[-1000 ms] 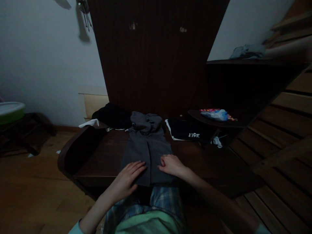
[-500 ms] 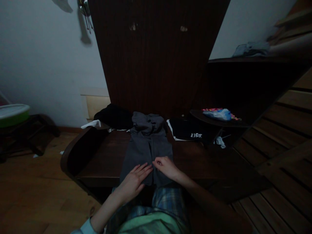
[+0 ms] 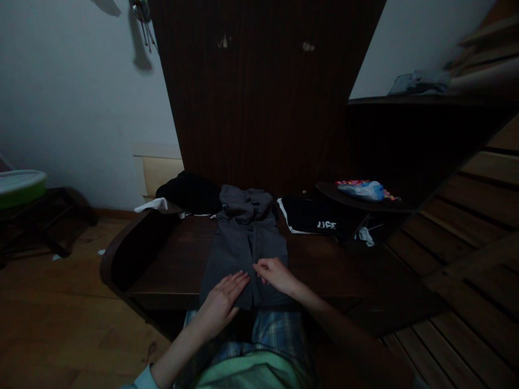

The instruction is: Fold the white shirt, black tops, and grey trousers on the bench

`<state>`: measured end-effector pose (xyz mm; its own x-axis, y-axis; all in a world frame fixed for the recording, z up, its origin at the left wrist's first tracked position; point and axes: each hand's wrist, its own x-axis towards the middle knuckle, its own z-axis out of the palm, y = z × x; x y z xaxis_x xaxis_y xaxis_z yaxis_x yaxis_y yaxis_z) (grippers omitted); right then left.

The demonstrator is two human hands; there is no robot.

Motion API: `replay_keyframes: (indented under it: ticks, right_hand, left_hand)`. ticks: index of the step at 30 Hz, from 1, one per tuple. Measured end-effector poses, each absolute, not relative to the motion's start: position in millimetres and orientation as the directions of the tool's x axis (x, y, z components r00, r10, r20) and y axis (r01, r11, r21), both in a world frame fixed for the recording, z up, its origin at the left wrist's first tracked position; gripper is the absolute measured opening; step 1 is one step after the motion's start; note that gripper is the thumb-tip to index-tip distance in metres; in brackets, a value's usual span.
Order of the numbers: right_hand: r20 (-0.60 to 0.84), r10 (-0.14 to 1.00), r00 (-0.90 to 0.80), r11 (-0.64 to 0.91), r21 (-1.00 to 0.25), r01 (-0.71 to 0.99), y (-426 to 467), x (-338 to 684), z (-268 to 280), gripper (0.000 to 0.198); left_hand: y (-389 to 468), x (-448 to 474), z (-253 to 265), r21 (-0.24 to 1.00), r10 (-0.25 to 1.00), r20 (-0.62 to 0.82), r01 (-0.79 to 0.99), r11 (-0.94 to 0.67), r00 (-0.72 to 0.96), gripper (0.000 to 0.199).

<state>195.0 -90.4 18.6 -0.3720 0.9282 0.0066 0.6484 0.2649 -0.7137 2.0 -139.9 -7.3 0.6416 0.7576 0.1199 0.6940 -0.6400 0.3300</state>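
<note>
A pair of grey trousers (image 3: 237, 246) lies lengthwise on the dark wooden desk top, its upper part bunched at the back and its two legs toward me. My left hand (image 3: 225, 297) rests flat on the lower left leg, fingers stretched out and close together. Just to its right, my right hand (image 3: 278, 275) is on the other leg by the gap between the legs. Its fingers are curled in a pinch at the cloth, with the fingertips partly hidden.
Dark clothing (image 3: 188, 194) is heaped at the back left, over a white cloth (image 3: 154, 205). A folded black garment with white lettering (image 3: 308, 216) lies to the right. Beyond it, a small shelf holds a blue-white plastic bag (image 3: 363, 190). A wooden slatted structure (image 3: 462, 216) stands at far right.
My left hand has slid slightly left, away from the right hand. My right hand has shifted very little, its fingers still curled; the trousers lie as before.
</note>
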Motion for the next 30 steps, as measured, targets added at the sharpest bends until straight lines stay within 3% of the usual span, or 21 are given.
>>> replay_keyframes:
  ticks: [8,11,14,15,21,24,30]
  right_hand:
    - [0.035,0.942,-0.333,0.297,-0.547,0.783,-90.2,188.9,20.1,0.019]
    - [0.112,0.938,-0.328,0.33,-0.58,0.745,-82.9,187.6,32.1,0.027]
    - [0.199,0.941,-0.274,0.336,-0.655,0.677,-69.9,184.3,46.4,0.016]
    - [0.204,0.943,-0.262,0.329,-0.67,0.665,-64.8,182.7,50.1,0.014]
    - [0.081,0.941,-0.33,0.305,-0.628,0.716,-36.0,172.1,48.6,0.041]
    - [0.11,0.925,-0.364,0.35,-0.618,0.704,-26.2,166.5,38.3,0.044]
    - [0.21,0.923,-0.322,0.365,-0.743,0.561,-21.8,156.0,16.1,0.02]
  left_hand:
    - [-142.2,0.9,-10.7,0.232,0.765,0.199,0.729,-0.644,0.612,0.069]
    - [-144.0,-10.8,-12.3,0.201,0.761,0.275,0.739,-0.643,0.587,0.07]
    - [-145.8,-27.7,-16.2,0.2,0.771,0.362,0.764,-0.613,0.523,0.072]
    - [-146.3,-33.3,-18.3,0.211,0.777,0.393,0.774,-0.596,0.492,0.072]
    - [-148.1,-52.5,-34.9,0.327,0.803,0.49,0.782,-0.531,0.34,0.067]
    - [-149.1,-53.1,-40.3,0.368,0.8,0.515,0.764,-0.53,0.307,0.065]
    - [-150.8,-53.0,-40.5,0.416,0.806,0.534,0.751,-0.513,0.255,0.059]
